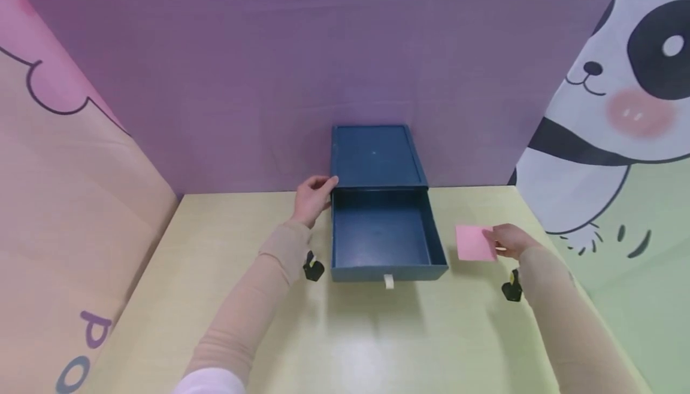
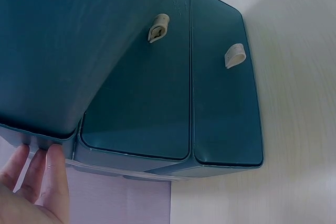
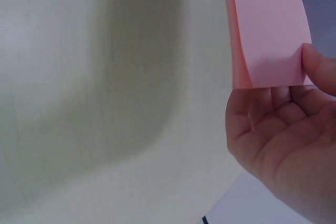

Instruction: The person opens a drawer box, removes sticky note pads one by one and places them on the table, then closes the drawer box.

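A dark blue drawer cabinet [image 1: 377, 155] stands against the back wall. Its top drawer [image 1: 383, 232] is pulled out, and no items show inside it. My left hand [image 1: 314, 199] touches the cabinet's left side near the front top corner; in the left wrist view its fingers [image 2: 54, 177] press that side, fairly straight. To the right of the drawer, my right hand [image 1: 512, 240] holds a pad of pink sticky notes [image 1: 474, 243] above the table. Up close, the thumb lies on the face of the pad [image 3: 273, 30] and the other fingers are behind it.
Below the pulled-out drawer are two closed drawers, a middle one [image 2: 142, 98] and a lower one [image 2: 226, 103], each with a pale loop tab. The cabinet stands on a light wooden table [image 1: 232, 250]. A purple wall [image 1: 259, 82] rises behind, with printed panels on both sides.
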A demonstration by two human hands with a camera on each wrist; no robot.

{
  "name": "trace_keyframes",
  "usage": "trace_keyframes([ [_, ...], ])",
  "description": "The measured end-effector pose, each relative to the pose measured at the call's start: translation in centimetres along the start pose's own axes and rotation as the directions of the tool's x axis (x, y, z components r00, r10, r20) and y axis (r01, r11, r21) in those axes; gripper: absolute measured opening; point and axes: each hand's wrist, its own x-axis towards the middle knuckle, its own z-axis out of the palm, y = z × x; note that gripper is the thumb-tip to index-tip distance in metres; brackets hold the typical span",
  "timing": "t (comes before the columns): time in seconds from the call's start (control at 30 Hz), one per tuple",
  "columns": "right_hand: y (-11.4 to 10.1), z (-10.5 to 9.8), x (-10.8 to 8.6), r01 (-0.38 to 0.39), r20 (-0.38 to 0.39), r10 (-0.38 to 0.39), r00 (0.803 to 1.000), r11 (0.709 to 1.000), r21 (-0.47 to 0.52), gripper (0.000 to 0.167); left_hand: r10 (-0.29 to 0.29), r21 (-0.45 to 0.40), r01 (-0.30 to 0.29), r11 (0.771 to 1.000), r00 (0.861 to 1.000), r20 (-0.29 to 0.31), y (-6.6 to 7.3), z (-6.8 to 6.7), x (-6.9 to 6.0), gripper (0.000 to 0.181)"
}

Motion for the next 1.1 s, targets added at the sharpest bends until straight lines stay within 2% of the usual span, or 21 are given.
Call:
trace_keyframes([
  [0.3,1.6,0.2,0.8,0.003,-0.038,-0.006,0.999,0.995,-0.098,0.066,-0.008,-0.007,0.008,1.000,1.000,0.009,0.0,0.1,0.0,0.038],
  [0.37,1.8,0.3,0.9,-0.002,-0.053,-0.006,0.999,0.989,-0.149,0.065,-0.010,-0.011,0.010,1.000,1.000,0.010,0.0,0.2,-0.1,0.039],
  [0.5,2.0,0.8,1.0,-0.014,-0.106,-0.021,0.994,0.945,-0.327,0.063,-0.014,-0.013,0.014,1.000,1.000,0.012,-0.2,0.2,0.0,0.039],
  [0.57,2.2,1.2,1.2,-0.029,-0.137,-0.026,0.990,0.922,-0.385,0.062,-0.012,-0.013,0.012,1.000,1.000,0.012,-0.3,0.2,0.1,0.039],
  [0.83,2.9,2.5,2.5,-0.044,-0.213,-0.031,0.976,0.940,-0.340,0.061,-0.005,-0.009,0.005,1.000,1.000,-0.001,-0.2,0.1,0.2,0.038],
  [1.1,2.6,3.5,2.0,-0.085,-0.257,-0.010,0.966,0.930,-0.357,0.061,-0.013,-0.020,0.013,1.000,1.000,0.003,-0.1,0.0,0.1,0.038],
])
